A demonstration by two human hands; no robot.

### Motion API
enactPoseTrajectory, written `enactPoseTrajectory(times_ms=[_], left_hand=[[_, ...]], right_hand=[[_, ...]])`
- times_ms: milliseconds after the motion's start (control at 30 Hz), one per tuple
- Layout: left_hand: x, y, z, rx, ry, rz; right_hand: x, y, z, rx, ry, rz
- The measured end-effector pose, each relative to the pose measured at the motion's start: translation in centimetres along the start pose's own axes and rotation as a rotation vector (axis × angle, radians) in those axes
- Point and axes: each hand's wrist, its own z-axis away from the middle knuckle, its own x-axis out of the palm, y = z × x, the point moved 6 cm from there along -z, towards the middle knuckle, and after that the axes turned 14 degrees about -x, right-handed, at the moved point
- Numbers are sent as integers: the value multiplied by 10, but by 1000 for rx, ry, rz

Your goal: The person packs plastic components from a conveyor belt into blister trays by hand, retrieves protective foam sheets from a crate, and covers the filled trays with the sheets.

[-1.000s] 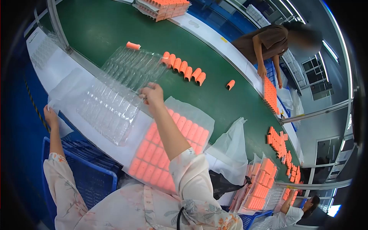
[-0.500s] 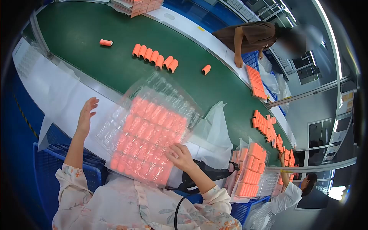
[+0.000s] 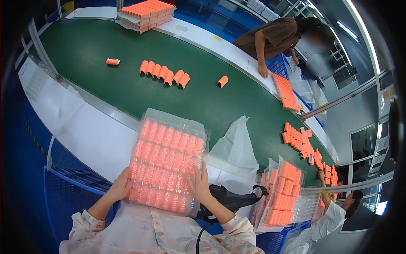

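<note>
A clear blister tray (image 3: 167, 163) filled with rows of orange curved pieces rests in front of my chest, another clear layer over its pieces. My left hand (image 3: 120, 186) grips its left edge, with the fingertips hidden behind it. Along the right edge, my right hand (image 3: 200, 183) holds on, thumb over the top and fingers at the side. White translucent sheeting (image 3: 163, 113) shows past the tray's far edge. Beyond it, a row of orange curved pieces (image 3: 164, 73) lies on the green belt (image 3: 114, 95), with one single piece (image 3: 112, 62) to the left and another single piece (image 3: 223, 81) to the right.
Filled trays are stacked at the far left (image 3: 146, 15) and at my right (image 3: 281, 192). A white plastic sheet (image 3: 237, 152) hangs over the belt's edge. Blue crates (image 3: 63, 199) stand below. One person (image 3: 270, 40) works across the belt, another (image 3: 327, 211) at the right.
My left hand has come down from the air to the tray's left edge. The clear layer, blurred and askew before, now lies aligned over the filled tray. My right hand has shifted to the right edge.
</note>
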Motion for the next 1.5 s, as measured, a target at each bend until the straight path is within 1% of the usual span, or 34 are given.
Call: enactPoseTrajectory(times_ms=[67, 100, 167, 200, 233, 267, 300, 400, 433, 500, 533, 600, 700, 733, 800, 833, 867, 900, 933, 967, 1000, 1033, 1067, 1133, 1167, 1200, 1233, 1267, 1300, 1333, 1367, 1400, 1467, 1500], left_hand=[[-19, -11, -13, -32, -55, -180], [-32, -19, -22, -47, -79, -267], [-93, -3, -70, 100, 105, -442], [-129, 11, -106, 83, 206, -512], [-162, 2, -152, 190, 370, -533], [-197, 4, -199, 196, 436, -439], [-227, -4, -249, 115, 574, -509], [-298, -24, -370, -110, 803, -701], [-306, -34, -397, -67, 866, -793], [-315, -47, -440, 10, 998, -979], [-320, -57, -460, -25, 972, -942], [-323, -66, -489, -93, 905, -874], [-332, -59, -508, -88, 897, -908], [-331, -58, -508, -48, 922, -734], [-325, -54, -502, 24, 965, -386], [-308, -44, -494, 139, 772, -116], [-271, -21, -479, 50, 472, 167], [-227, 15, -446, 123, 260, 353], [-183, 29, -431, 198, 3, 469], [-145, 46, -412, 257, -148, 497], [-113, 62, -397, 312, -332, 577], [-91, 59, -399, 133, -473, 749], [-84, 67, -398, 144, -517, 679], [-73, 80, -394, 165, -591, 555], [-71, 85, -387, 137, -656, 375], [-91, 94, -389, 441, -293, 90], [-111, 100, -385, 727, 90, -200], [-138, 101, -398, 669, 311, -184], [-166, 104, -409, 508, 354, -203], [-185, 89, -431, 446, 551, -383], [-197, 72, -458, 296, 492, -499], [-196, 70, -473, 203, 380, -551], [-191, 60, -492, 5, 155, -647], [-183, 60, -498, 35, 125, -688]], right_hand=[[-10, -5, -5, 61, -51, -25], [-26, -8, -19, 42, -81, 36], [-65, -12, -55, 22, -144, 159], [-86, -12, -83, -16, 7, 206], [-99, -9, -116, -77, 71, 257], [-104, 0, -149, -104, 96, 262], [-104, 8, -185, -135, 124, 266], [-64, 75, -278, 22, 64, 186], [-48, 100, -300, 79, 42, 153], [-25, 130, -338, 118, 13, 178], [-13, 143, -353, 137, -6, 183], [2, 158, -374, 97, 18, 198], [14, 160, -388, 47, 61, 225], [17, 153, -391, 26, 78, 232], [33, 127, -399, -47, 96, 79], [41, 109, -403, -81, 112, 3], [53, 89, -410, -28, 66, -179], [65, 67, -419, 27, 20, -359], [74, 48, -427, 65, 4, -515], [88, 36, -433, 103, -10, -671], [101, 37, -436, -15, 53, -573], [99, 42, -435, 60, 82, -601], [96, 47, -433, 136, 112, -629], [95, 89, -417, 178, 182, -557], [87, 107, -409, 200, 214, -520], [65, 104, -406, 333, 196, -495], [45, 116, -405, 293, 259, -366], [29, 136, -404, 331, 218, -265], [20, 158, -404, 370, 180, -164], [24, 184, -405, 380, 135, -46], [33, 214, -405, 389, 92, 71], [35, 221, -412, 395, 47, 188], [46, 218, -428, 378, -38, 183], [49, 210, -436, 373, -82, 178]])
